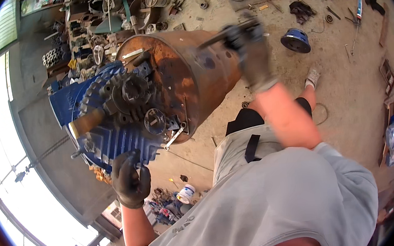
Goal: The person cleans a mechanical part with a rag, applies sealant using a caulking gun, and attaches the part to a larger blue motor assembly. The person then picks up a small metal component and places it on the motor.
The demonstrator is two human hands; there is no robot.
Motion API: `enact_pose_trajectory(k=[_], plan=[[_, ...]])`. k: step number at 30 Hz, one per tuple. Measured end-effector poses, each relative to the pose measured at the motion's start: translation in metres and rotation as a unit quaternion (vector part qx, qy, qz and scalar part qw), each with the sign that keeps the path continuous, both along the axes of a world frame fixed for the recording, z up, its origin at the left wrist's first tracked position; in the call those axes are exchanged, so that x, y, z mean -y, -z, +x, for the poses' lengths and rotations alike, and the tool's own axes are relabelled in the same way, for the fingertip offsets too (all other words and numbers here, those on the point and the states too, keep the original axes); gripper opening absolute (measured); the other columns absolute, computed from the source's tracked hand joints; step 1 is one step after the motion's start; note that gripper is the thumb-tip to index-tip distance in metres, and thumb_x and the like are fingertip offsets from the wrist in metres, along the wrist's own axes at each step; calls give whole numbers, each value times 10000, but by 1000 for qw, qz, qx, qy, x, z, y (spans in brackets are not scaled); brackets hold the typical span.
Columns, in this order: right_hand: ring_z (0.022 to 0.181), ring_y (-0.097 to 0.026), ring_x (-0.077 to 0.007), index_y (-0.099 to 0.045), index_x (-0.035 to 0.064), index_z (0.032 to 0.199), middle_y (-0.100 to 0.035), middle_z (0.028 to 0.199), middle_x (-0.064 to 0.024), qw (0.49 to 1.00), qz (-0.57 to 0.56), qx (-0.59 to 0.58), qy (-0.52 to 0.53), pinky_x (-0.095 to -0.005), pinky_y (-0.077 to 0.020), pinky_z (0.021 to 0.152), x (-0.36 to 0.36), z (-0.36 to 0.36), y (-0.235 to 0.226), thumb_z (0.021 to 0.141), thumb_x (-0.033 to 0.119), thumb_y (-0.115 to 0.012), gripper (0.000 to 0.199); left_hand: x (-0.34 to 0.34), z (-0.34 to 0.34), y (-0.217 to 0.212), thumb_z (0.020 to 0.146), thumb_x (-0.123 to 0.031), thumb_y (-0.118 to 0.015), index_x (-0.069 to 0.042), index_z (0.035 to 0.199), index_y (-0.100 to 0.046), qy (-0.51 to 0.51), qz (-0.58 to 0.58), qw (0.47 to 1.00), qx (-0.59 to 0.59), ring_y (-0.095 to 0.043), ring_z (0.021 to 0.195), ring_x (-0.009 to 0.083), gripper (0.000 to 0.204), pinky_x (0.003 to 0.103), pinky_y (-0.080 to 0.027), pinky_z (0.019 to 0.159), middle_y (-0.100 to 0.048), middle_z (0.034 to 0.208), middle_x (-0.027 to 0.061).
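Note:
A blue finned gear housing (134,141) with exposed dark gears (129,94) rests on the end of a rusty drum (210,68). My left hand (131,180), in a dark glove, curls its fingers at the housing's lower edge. Raised to the right above the drum, my gloved right hand (253,57) is smeared by motion; it is closed on a dark bar-shaped tool (214,39), whose exact kind is blurred. A brownish cylindrical bar (86,122) sticks out left of the gears. Beside the housing, on the drum's edge, lies a wrench (175,136).
A blue round part (295,40) sits on the concrete floor right of the drum. Hand tools, dark rags (301,11) and a sealant tube (359,7) are scattered farther right. Metal parts crowd the floor at the far left. A white bucket (185,194) stands near my left arm.

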State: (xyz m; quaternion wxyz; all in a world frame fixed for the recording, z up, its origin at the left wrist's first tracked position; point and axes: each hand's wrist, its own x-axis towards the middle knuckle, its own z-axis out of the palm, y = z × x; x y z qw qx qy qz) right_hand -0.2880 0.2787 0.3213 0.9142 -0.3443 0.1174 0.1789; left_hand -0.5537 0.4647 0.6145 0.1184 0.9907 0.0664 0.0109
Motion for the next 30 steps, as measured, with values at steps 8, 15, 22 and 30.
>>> enact_pose_trajectory(k=[8,15,22,30], plan=[[1019,-690,-119,-409,54,1578,-729,1180,-77,991,-4,127,51,-273,-574,885,-83,-66,-68,1070,46,-717,594,-38,-18,21,808,-141,-821,-32,1131,-715,165,101,981,32,-725,974,368,357,477,-617,815,-741,1103,167],[1038,-706,-135,-443,21,1539,-742,1171,-108,990,0,136,25,-296,-584,917,-116,-99,-76,1056,124,-766,590,-45,-22,30,817,-221,-858,-57,1074,-747,179,127,974,53,-727,998,357,324,491,-644,844,-735,1111,145],[1033,-715,-154,-383,25,1573,-726,1166,-100,980,-30,168,105,-319,-586,923,-120,-107,-68,1061,128,-756,643,-46,-21,34,900,-271,-818,-76,1100,-732,186,130,972,61,-732,974,357,293,505,-655,847,-726,1108,147],[1003,-733,-157,-408,5,1557,-749,1141,-98,989,48,68,125,-311,-605,861,-103,-91,-75,1046,154,-782,650,-45,-28,26,987,-337,-769,-71,1130,-711,193,123,972,47,-729,968,364,308,513,-656,837,-709,1097,147]])
